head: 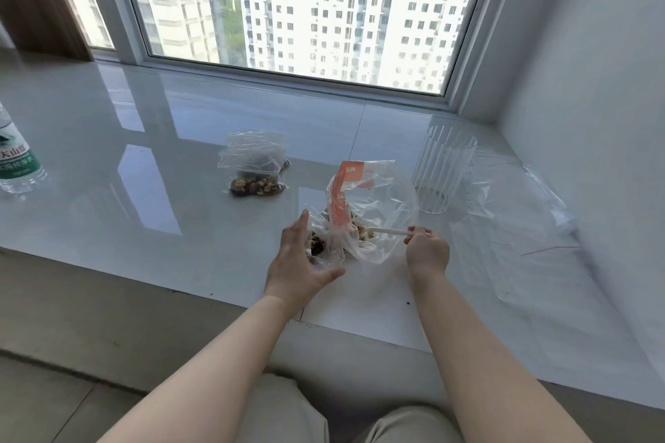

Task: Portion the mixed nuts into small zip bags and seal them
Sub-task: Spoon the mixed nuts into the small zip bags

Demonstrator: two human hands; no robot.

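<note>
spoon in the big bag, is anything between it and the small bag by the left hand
Yes. The spoon, pinched by the right hand, sits inside the large bag. That bag's crumpled wall and orange strip lie between it and the small bag at the left hand.

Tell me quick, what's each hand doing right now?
Left hand: open, fairly straight fingers cupped against the small zip bag of nuts.
Right hand: closed, pinching the handle of the white plastic spoon.
</note>
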